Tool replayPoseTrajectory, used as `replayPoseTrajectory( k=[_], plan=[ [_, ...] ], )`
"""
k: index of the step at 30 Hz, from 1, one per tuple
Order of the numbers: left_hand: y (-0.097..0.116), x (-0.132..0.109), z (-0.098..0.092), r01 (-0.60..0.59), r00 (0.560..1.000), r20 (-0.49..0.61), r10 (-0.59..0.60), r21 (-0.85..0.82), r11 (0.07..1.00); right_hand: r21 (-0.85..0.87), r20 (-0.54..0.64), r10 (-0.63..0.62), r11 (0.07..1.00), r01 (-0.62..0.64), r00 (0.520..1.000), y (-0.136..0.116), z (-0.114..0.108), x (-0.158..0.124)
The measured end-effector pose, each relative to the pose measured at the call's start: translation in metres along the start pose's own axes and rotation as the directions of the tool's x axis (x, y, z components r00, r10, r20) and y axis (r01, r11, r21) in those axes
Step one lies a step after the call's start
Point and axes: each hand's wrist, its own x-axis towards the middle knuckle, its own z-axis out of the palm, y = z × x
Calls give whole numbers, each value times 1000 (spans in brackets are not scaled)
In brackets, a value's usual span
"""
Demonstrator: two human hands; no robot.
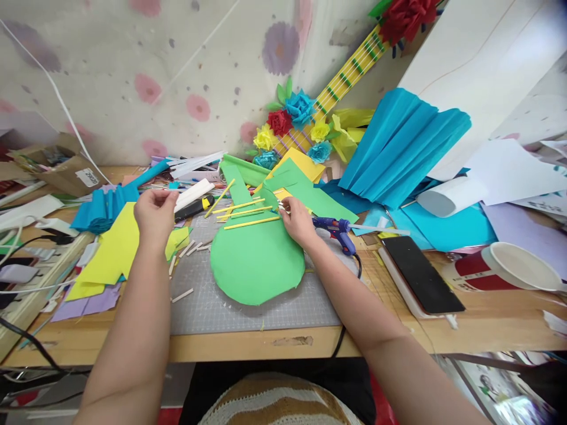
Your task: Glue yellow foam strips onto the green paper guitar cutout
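Note:
My left hand (155, 217) is raised over the left side of the cutting mat (199, 316), thumb and fingertips pinched together. What they hold, if anything, is too small to make out. Just right of its fingertips are some white strips (194, 195) and a black and yellow utility knife (194, 208). My right hand (296, 218) is closed at the upper right of a rounded green paper piece (257, 260); a small shiny bit shows at its fingertips, its kind unclear. Several thin yellow strips (251, 224) lie across the green piece's upper part.
A blue glue gun (336, 229) lies right of my right hand, its cord running off the front edge. Further right are a phone (423, 274) and a paper cup (505, 268). A flower-decorated yellow paper guitar (348, 77) leans behind. Yellow paper (110, 254) lies left.

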Motion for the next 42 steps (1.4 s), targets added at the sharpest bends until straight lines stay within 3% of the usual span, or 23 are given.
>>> replayPoseTrajectory(
  k=[4,7,10,14,17,24,29,32,35,37,40,42],
  plan=[
    [24,-5,18,-93,966,260,15,293,952,-81,1,-41,996,41,999,-8,-3,9],
    [37,-14,42,-277,852,522,42,381,882,-93,41,-48,994,52,998,-13,-4,12],
    [43,-22,62,-409,754,654,57,401,820,-105,66,-64,992,71,996,-14,-7,8],
    [47,-29,79,-526,675,733,80,402,750,-108,57,-102,988,108,993,-9,-13,-5],
    [49,-31,86,-571,640,765,69,413,709,-110,20,-145,983,146,989,-3,-19,-18],
    [50,-24,92,-521,608,793,-40,436,734,-102,-12,-211,973,209,977,9,-33,-46],
    [49,-23,91,-525,608,794,4,399,752,-162,17,-255,953,254,967,19,-43,-60],
    [53,-20,84,-456,658,752,30,367,811,-207,37,-296,932,297,955,26,-51,-67],
    [61,-13,69,-298,700,713,30,254,920,-234,77,-314,917,323,946,34,-62,-75],
    [66,-10,56,-116,644,763,-45,156,981,-261,85,-308,911,319,948,40,-71,-81],
    [67,-10,38,200,471,854,-221,141,970,-324,26,-247,914,242,969,48,-82,-92],
    [63,-13,30,344,382,871,-311,178,922,-372,-63,-167,919,132,984,54,-88,-98]
  ],
)
